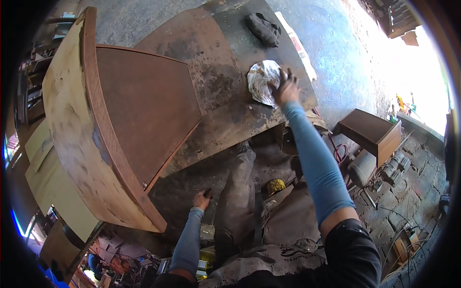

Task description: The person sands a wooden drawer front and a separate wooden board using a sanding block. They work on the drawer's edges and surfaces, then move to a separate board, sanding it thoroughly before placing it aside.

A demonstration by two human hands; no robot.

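Note:
A crumpled white cloth [261, 79] with brownish stains lies on the stained work table [218, 103]. At its right edge is my right hand [286, 90], with fingers apart and the thumb over the cloth. Low on the left, next to my leg, my left hand [202, 199] is closed, with something dark at its fingertips that I cannot make out. A brown wooden drawer [144, 89] with a pale, patchy curved front [81, 125] rests on the left part of the table. Farther back on the table sits a dark grey cloth [263, 30].
A flat white printed bag or sheet [297, 45] lies along the table's far right edge. To the right, a small brown drawer [370, 132] stands above a compressor tank [363, 166] and motor. A yellow tin [275, 186] is by my legs. Cables trail over the paved floor [413, 192].

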